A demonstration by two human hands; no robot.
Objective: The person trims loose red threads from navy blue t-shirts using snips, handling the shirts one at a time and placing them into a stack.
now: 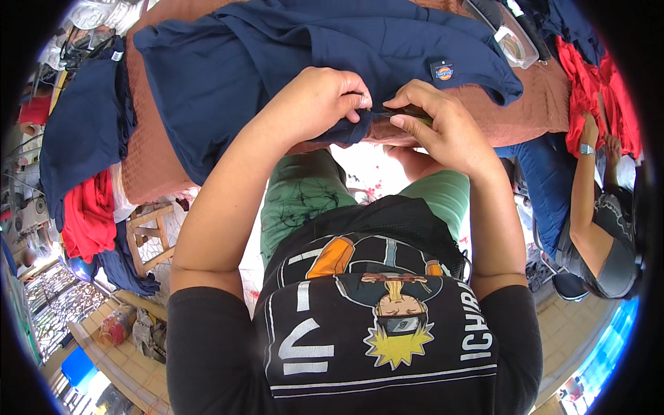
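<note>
A navy blue garment (228, 76) with a small sewn label lies spread before me, its near edge bunched up. My left hand (315, 102) is closed, pinching a fold of the garment between thumb and fingers. Just to the right, my right hand (448, 128) is closed round a small dark pointed tool (417, 113), which looks like thread snips. The tool's tip points left at the pinched fold, close to my left fingertips. Most of its body is hidden in my right palm, and I cannot tell whether the tip touches the cloth.
The garment rests on a surface covered in brown cloth (155, 155). A clear plastic container (515, 47) stands at the far right. More navy clothes (86, 131) and red clothes (90, 214) hang at the left. At the right, a seated co-worker (595, 228) handles a red garment (588, 90).
</note>
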